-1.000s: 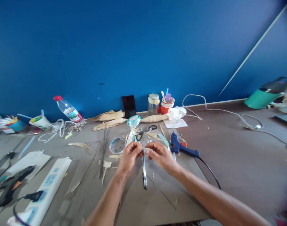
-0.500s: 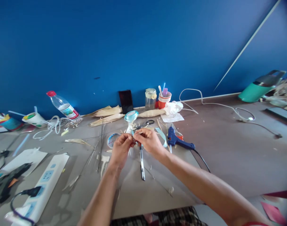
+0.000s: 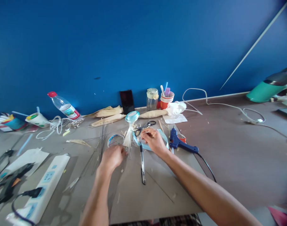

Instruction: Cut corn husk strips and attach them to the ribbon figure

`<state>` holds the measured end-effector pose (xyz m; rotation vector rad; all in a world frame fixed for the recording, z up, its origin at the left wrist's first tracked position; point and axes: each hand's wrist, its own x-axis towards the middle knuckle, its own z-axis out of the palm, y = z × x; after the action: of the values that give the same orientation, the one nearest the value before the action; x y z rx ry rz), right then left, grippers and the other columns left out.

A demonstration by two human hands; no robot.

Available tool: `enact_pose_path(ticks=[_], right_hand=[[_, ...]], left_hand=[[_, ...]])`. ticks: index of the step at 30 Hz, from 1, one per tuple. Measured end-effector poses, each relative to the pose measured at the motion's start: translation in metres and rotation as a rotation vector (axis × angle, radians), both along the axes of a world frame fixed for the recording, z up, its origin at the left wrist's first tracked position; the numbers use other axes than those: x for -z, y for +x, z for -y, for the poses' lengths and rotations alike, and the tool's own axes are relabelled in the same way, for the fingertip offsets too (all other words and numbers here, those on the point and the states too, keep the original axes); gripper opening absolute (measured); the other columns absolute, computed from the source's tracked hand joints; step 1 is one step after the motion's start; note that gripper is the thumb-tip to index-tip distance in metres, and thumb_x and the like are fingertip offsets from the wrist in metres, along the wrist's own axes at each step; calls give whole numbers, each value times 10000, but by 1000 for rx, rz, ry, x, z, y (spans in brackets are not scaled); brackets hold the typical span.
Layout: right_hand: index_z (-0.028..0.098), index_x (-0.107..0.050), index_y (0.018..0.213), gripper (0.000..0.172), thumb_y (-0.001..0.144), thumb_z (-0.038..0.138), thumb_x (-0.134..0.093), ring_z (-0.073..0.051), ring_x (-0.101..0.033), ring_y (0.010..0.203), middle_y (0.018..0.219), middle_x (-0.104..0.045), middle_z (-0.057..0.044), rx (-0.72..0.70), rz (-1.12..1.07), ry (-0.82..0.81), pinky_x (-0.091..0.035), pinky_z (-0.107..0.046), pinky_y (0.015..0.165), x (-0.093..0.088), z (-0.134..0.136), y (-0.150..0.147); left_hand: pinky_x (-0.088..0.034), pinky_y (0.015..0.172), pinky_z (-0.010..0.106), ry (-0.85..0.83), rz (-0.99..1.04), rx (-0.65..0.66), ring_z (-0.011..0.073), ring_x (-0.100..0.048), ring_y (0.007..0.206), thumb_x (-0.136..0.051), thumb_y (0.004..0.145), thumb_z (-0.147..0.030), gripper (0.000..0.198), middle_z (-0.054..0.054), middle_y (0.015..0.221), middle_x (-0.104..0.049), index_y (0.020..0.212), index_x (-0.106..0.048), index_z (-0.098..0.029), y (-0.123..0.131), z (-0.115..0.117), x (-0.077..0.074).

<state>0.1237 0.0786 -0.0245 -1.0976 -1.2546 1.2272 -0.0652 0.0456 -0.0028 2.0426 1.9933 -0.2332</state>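
Observation:
A pale husk bundle (image 3: 128, 138) stands upright on the table, with a light-blue tape roll (image 3: 132, 116) on top of it. My left hand (image 3: 112, 158) is low and left of the bundle's frayed foot. Its fingers are curled, and what they hold, if anything, is hidden. My right hand (image 3: 154, 140) is just right of the bundle with its fingertips pinched together on a light-blue strip (image 3: 147, 147) that curves under the hand. A black pen (image 3: 142, 166) lies between my hands. Black scissors (image 3: 146, 125) lie just beyond my right hand.
A blue glue gun (image 3: 181, 144) with a black cord lies to the right, and a tape ring (image 3: 115, 139) to the left. A white power strip (image 3: 48, 182) and a black glue gun (image 3: 10, 183) sit far left. A bottle (image 3: 64, 106), phone (image 3: 127, 101), jar (image 3: 152, 99) and cup (image 3: 167, 99) line the wall.
Both hands were pinched together at the bundle's middle. My left hand has dropped down and left to its foot, and my right hand has shifted slightly right.

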Motion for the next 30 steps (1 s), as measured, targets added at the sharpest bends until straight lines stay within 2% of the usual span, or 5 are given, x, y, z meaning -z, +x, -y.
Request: enact_pose_path(ticks=[4,9,16,23,30], right_hand=[[172,-615,737,133,777,275,-540,-137,-556,594,693,-631,-27,-7,141,182,-426,-249,542,-4,6,1],[180,-616,702,109,784,146,-552,-189,-591,990,1075,-665,-80,-326,410,649,-398,-347,895,-3,19,-7],[180,-623,705,99,717,97,-571,-244,-570,936,1007,-697,-83,-251,727,589,-394,-390,825,17,20,-15],[173,-609,717,87,781,183,-552,-226,-539,1104,1267,-533,-132,-239,162,408,-433,-326,798,-4,18,-8],[197,-622,665,179,720,362,-660,-150,-578,742,812,-660,-28,-216,-338,71,-427,-268,697,-10,12,-4]], left_hand=[[-422,693,309,20,-88,74,266,-629,911,-475,820,-277,227,133,917,-683,913,-650,-168,8,4,9],[-415,673,319,23,-62,74,283,-638,912,-416,841,-238,249,147,919,-688,898,-644,-156,10,4,13],[-336,592,279,233,126,-96,208,-615,713,-430,832,-235,167,66,744,-662,751,-573,-205,1,1,-3],[-364,628,253,459,419,36,165,-563,666,-457,811,-208,116,25,705,-608,710,-513,-205,15,6,-7],[-372,626,265,433,486,169,164,-547,655,-450,809,-172,116,38,735,-593,734,-536,-193,42,14,4]])
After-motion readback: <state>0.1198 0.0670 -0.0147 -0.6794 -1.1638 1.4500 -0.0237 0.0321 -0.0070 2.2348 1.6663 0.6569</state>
